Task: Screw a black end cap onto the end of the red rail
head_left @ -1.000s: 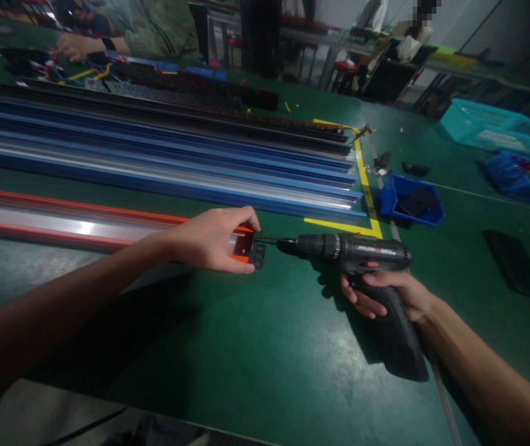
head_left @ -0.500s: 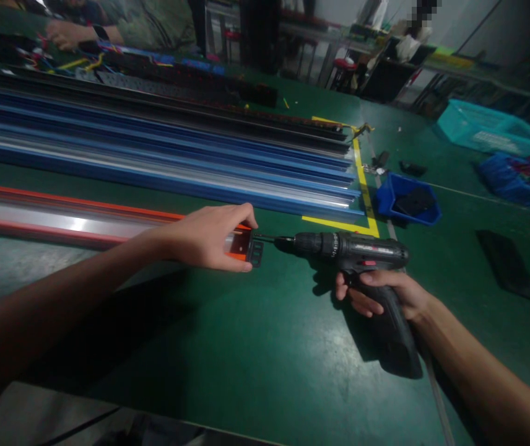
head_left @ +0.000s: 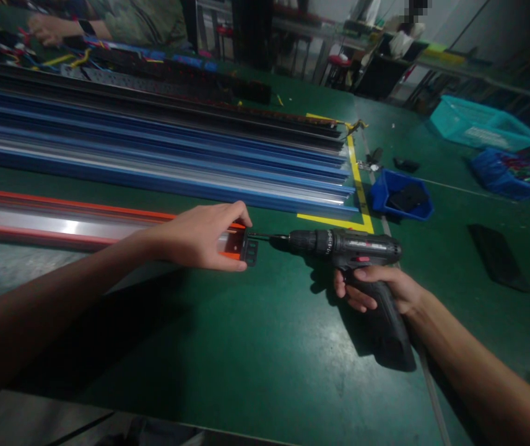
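An orange-edged metal profile (head_left: 67,223) lies lengthwise on the green table, with a black end cap (head_left: 251,251) at its right end. My left hand (head_left: 204,238) grips that end, thumb and fingers on either side, close to the cap. In my right hand (head_left: 381,288) is a black cordless drill (head_left: 362,248), held by its handle and pointing left. Its long thin bit (head_left: 262,236) reaches the upper part of the end cap; a screw there is too small to make out.
Several blue profiles (head_left: 163,161) lie behind, beside yellow tape (head_left: 360,192). To the right are a blue bin (head_left: 402,195), a teal basket (head_left: 483,124), another blue bin (head_left: 516,176) and a flat black piece (head_left: 497,257). Another person's hand (head_left: 54,30) is among wires at the far left.
The whole view has shifted slightly, so everything appears a little further left. Both hands, the drill and the profile keep about the same positions relative to each other.
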`<state>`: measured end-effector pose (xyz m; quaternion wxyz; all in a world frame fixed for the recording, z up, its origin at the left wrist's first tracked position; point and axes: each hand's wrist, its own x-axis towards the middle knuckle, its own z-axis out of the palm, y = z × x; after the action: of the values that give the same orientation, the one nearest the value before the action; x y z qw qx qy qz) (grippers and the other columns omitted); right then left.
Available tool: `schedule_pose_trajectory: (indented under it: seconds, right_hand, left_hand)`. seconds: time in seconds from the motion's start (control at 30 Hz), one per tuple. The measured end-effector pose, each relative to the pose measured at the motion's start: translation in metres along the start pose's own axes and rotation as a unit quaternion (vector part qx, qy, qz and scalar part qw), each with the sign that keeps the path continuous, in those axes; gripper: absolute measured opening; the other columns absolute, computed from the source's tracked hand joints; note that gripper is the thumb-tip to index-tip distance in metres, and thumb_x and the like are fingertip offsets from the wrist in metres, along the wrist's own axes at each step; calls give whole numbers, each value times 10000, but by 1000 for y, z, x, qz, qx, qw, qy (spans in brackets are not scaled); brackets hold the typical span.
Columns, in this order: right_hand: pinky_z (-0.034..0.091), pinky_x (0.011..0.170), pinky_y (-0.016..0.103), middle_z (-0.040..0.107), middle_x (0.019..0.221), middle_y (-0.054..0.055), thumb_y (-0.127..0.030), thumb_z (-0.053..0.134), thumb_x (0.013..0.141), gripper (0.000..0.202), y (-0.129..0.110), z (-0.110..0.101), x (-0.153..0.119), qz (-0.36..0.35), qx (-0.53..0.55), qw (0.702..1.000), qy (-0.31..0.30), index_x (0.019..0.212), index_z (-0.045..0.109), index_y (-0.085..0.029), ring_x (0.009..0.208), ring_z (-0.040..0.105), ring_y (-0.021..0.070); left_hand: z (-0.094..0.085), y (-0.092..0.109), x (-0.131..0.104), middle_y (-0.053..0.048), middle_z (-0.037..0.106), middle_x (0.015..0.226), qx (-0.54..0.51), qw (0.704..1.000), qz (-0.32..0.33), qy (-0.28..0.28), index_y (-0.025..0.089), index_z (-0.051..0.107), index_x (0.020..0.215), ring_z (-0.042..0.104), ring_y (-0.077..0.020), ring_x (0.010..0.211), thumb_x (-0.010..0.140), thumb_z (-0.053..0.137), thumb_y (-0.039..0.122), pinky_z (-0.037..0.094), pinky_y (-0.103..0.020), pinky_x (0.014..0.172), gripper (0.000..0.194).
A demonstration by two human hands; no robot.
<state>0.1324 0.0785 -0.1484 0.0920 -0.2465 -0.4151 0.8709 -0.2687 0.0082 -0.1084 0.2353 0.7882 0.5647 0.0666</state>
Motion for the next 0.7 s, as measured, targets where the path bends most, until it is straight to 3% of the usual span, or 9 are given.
schedule_pose_trajectory:
  seconds: [0.37, 0.7]
  right_hand:
    - [576, 579, 219, 788, 880, 92, -310, 777, 947, 251, 0, -1, 2, 3, 15, 1000, -23, 1019, 823, -74, 498, 538, 61]
    - [539, 557, 220, 732, 826, 53, -327, 786, 930, 232, 0, -2, 0, 13, -1, 1000, -3, 982, 814, -103, 478, 502, 58]
  left_hand:
    - [1, 0, 0, -77, 734, 1218, 1, 1000, -1, 3, 256, 568, 1285, 726, -306, 1047, 762, 766, 764, 496, -353, 844, 756]
    - [2, -1, 0, -82, 729, 1223, 3, 1000, -3, 4, 259, 569, 1278, 724, -305, 1043, 759, 768, 769, 496, -357, 843, 754]
